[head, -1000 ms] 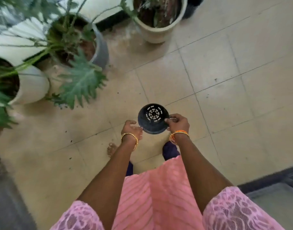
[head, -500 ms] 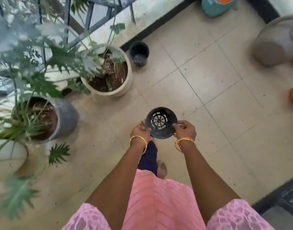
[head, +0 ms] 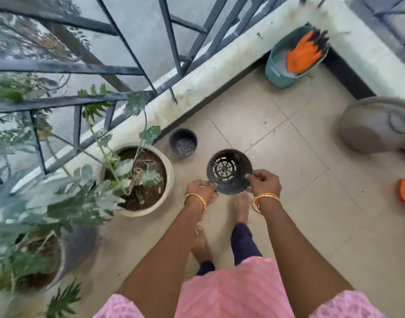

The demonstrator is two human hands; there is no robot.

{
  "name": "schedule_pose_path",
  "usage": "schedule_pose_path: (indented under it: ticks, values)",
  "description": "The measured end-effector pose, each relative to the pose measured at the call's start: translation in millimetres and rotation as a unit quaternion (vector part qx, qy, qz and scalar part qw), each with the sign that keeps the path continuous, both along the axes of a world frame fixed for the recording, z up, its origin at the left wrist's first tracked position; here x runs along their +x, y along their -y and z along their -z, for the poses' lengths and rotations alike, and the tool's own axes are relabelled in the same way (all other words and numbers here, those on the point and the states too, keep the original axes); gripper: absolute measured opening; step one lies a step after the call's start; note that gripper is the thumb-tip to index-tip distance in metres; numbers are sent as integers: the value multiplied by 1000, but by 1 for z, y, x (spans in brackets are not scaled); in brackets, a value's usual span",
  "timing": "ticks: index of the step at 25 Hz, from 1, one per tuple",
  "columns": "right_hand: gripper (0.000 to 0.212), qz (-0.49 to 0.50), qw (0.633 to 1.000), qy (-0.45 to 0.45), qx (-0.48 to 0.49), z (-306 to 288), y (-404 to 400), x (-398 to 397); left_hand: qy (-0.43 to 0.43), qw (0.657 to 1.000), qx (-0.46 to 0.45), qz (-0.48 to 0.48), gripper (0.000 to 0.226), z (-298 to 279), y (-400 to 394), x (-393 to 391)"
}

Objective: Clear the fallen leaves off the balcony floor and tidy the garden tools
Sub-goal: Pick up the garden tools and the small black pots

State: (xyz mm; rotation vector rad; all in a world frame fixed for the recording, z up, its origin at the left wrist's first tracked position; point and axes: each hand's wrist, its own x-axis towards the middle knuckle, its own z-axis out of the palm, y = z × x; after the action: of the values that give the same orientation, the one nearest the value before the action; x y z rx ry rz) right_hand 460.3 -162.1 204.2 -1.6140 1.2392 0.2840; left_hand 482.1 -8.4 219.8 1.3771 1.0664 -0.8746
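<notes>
The tiled balcony floor [head: 300,203] carries all items; positions are referenced to the empty black pot [head: 229,171]. A cream planter [head: 167,193] with a leafy plant stands left of it. A teal bucket [head: 279,74] stands well beyond it, at the corner. A smaller black pot [head: 183,142] sits on the floor just beyond and left. The left hand [head: 202,190] and right hand [head: 263,183] each pinch the empty black pot's rim, holding it above the floor.
</notes>
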Motion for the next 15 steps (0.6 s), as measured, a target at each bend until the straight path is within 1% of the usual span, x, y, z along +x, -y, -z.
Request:
schedule_pose_path:
  ticks: [3,6,7,9,11,13,15]
  values:
    - [25,-1,1000,6,3,18,12,57,-7,999,-20,-24,24,14,18,54]
    - [26,-12,1000,-6,11,46,20,107,-45,998,1,-49,17,47,33,95]
    - [27,-19,1000,-12,10,61,23,119,-64,997,9,-37,14,61,39,106]
    - [26,-20,999,-23,22,95,25,147,-105,994,-3,13,11,92,55,128]
    - [19,-8,998,-30,60,127,23,163,-127,991,0,34,24,121,62,141]
    - [14,5,996,-46,81,157,16,179,-125,992,7,7,34,150,67,153]
    - [15,-5,994,-66,82,184,9,190,-127,991,24,-35,39,173,64,163]
